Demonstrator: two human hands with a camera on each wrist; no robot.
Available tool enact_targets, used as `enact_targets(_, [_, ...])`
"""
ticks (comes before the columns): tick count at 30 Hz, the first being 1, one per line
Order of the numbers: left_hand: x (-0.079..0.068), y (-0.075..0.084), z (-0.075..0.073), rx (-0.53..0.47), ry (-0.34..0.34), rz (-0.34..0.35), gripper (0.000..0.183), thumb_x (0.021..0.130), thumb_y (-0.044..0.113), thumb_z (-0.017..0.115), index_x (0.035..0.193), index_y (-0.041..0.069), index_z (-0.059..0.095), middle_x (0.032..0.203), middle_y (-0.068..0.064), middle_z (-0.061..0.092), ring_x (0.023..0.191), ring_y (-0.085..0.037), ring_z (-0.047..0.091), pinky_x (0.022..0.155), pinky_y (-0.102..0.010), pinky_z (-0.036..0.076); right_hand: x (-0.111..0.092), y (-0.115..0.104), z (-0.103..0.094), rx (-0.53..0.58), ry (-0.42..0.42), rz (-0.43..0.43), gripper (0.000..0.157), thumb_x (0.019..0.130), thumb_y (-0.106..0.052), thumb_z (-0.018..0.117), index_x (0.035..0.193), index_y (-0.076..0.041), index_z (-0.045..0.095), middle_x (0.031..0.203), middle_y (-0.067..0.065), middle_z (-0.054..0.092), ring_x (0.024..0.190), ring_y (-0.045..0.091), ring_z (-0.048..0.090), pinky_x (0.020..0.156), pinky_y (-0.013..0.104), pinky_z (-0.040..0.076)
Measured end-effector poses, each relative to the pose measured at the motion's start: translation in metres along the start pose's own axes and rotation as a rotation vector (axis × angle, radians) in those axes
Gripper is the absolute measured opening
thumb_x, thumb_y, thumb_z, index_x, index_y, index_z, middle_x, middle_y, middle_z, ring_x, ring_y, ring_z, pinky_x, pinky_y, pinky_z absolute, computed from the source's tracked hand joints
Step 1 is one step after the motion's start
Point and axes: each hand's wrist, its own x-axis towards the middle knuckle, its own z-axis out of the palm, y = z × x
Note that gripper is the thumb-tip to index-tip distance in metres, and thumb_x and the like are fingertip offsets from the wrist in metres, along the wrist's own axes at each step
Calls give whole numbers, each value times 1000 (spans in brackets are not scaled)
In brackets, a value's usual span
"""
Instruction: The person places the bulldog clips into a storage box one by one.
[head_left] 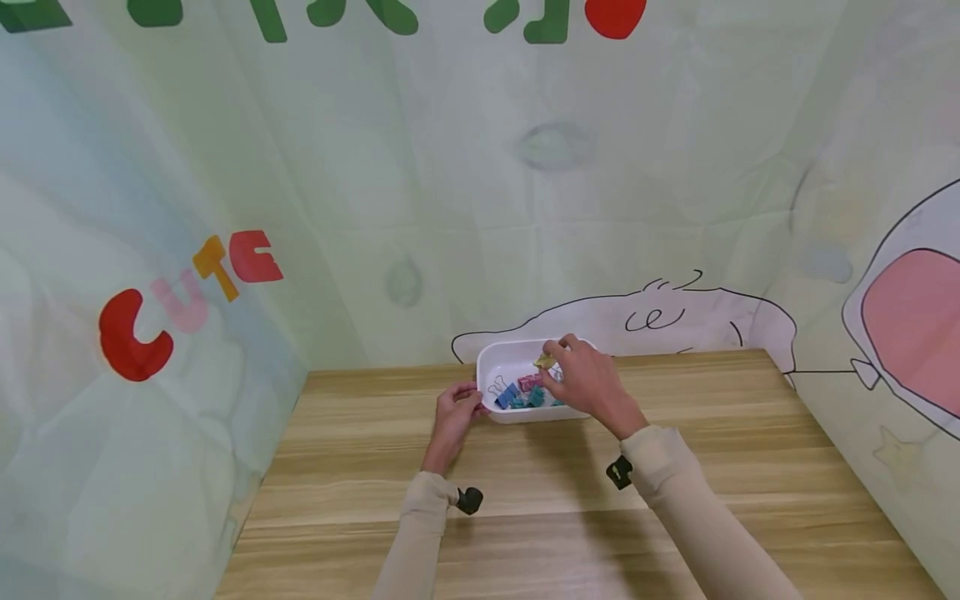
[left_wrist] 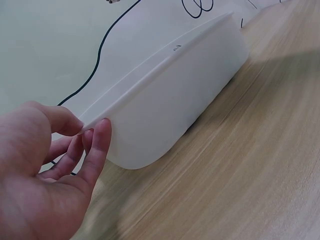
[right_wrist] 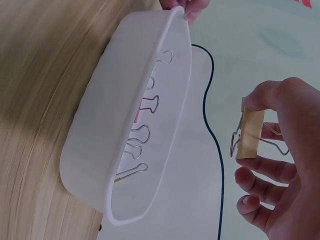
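Note:
A white plastic tub stands near the table's back edge, holding several coloured binder clips, blue, teal and pink among them. My left hand pinches the tub's left rim between thumb and fingers, as the left wrist view also shows close up. Over the tub, my right hand pinches a yellow binder clip by the ends of its body, its wire handles sticking out on both sides. In the right wrist view, wire handles of other clips rise above the tub's near wall.
The tub rests on a wood-grain table. Behind it hangs a pale printed backdrop with letters and cartoon drawings, close to the table's back edge. Small black devices are worn at both wrists.

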Motion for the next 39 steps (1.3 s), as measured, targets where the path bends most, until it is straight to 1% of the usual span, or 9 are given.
enact_targets(5, [0,0,1,7,3,3,33,101,-5,59,131,-17,54,110,-18,55,95,-34,65,79,-28,64,0,0,0,-3,7,-5,38,95,-36,71,125,-13,70,121,16,67,92,30,68,57,39,62])
enact_targets(12, [1,-1,1,9,1,4,33,101,-5,59,132,-17,53,110,-18,55,95,-33,65,78,-27,64,-2,1,0,-5,-1,1,39,95,-36,72,126,-13,69,121,17,67,93,30,68,59,39,63])
enact_targets(15, [1,-2,1,5,-4,4,33,101,-5,59,132,-17,53,110,-18,55,95,-33,65,78,-27,64,-3,1,0,-6,-10,9,45,95,-40,73,131,-14,67,126,18,65,97,33,68,62,43,64])
enact_targets(21, [0,-2,2,8,-5,1,33,101,-5,60,131,-16,54,110,-18,55,95,-33,65,80,-29,64,-5,3,-2,-6,-46,38,65,92,-54,74,144,-18,61,141,20,57,108,38,66,71,51,65])
enact_targets(26, [1,-1,1,17,-6,-5,33,102,-4,59,132,-16,54,112,-19,55,96,-32,65,82,-30,64,-7,5,-4,0,-54,43,70,91,-59,72,147,-18,58,144,21,55,110,39,65,71,50,65])
enact_targets(30, [0,-1,-2,30,-9,-5,33,101,-3,59,131,-16,55,112,-20,56,94,-30,66,82,-30,64,-12,8,-2,-1,-56,37,70,92,-60,70,147,-18,58,143,21,55,108,39,65,73,51,65])
enact_targets(32, [-2,0,-4,38,-8,-2,33,102,-2,60,131,-16,55,112,-21,57,93,-29,66,84,-32,64,-15,10,0,2,-52,33,70,92,-60,71,147,-18,58,143,22,55,108,39,65,75,51,65])
enact_targets(37, [-6,1,-11,66,-7,15,33,102,4,64,129,-14,57,112,-20,58,89,-28,69,92,-45,62,-23,16,2,23,-31,29,70,91,-57,74,146,-16,59,142,22,55,108,39,65,73,50,65])
enact_targets(39, [-7,3,-15,97,-2,35,33,101,6,65,127,-13,58,113,-20,58,89,-30,70,91,-48,62,-27,17,3,30,-26,29,70,90,-56,74,146,-16,59,141,23,55,108,40,65,73,50,65])
